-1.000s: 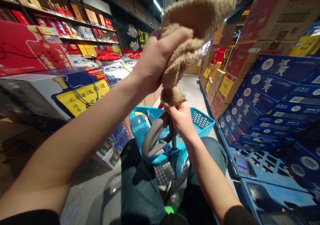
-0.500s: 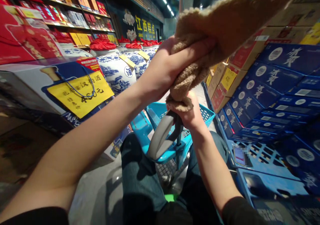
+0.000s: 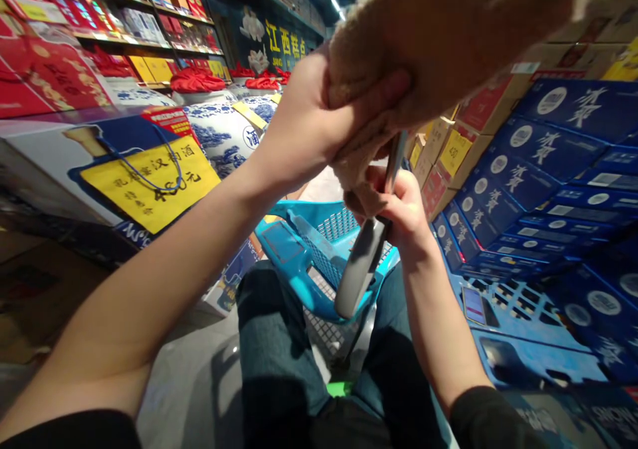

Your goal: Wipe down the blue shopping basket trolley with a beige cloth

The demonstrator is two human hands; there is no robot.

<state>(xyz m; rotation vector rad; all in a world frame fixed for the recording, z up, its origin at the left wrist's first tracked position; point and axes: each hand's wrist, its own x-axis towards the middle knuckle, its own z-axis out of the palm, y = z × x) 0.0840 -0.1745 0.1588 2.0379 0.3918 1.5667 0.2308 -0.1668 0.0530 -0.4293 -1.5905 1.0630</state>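
Observation:
My left hand (image 3: 323,120) is raised in front of me and closed round a fluffy tan cloth (image 3: 448,30), which bunches under its thumb and spreads up to the top right. Just below it, my right hand (image 3: 393,206) is closed on the grey handle (image 3: 363,263) of a blue plastic shopping basket (image 3: 299,250). The cloth's lower end touches the handle where my right hand grips it. The basket sits between my knees, tilted up by the handle.
Left: shelves of red gift boxes (image 3: 54,77), blue-and-white jars (image 3: 219,130) and a yellow price tag (image 3: 149,183). Right: stacked blue cartons (image 3: 548,163) and brown boxes (image 3: 448,150) on blue pallets (image 3: 523,329). The grey aisle floor (image 3: 199,382) runs ahead.
Both hands rose toward the camera. The grey handle swung up from lying low to nearly upright in my right hand, and the cloth came closer, filling the top right.

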